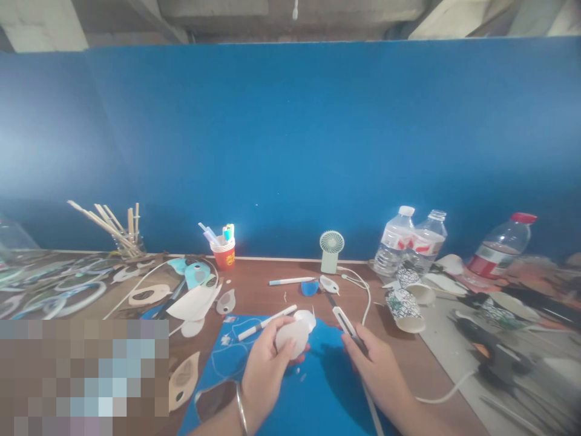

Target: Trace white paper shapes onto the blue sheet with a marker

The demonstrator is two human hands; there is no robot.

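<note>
My left hand (265, 369), with a silver bangle at the wrist, grips a white bird-like cutout (290, 339) between thumb and fingers. It is held above a blue mat (322, 387). To the right, my right hand (379, 363) is closed around a white and grey utility knife (345, 321). The knife points up and away, its tip apart from the cutout. Just behind my left hand lies a white marker (261, 326). Beyond the knife tip are a small bird cutout (329, 284) and a blue scrap (310, 289).
Several bird cutouts (184, 381) lie at left, near a red paper cup (224, 254) of pens. A small fan (331, 245) stands at the back with its cable running right. Patterned paper cups (403, 309), plastic bottles (393, 242) and a black tool (494, 357) occupy the right.
</note>
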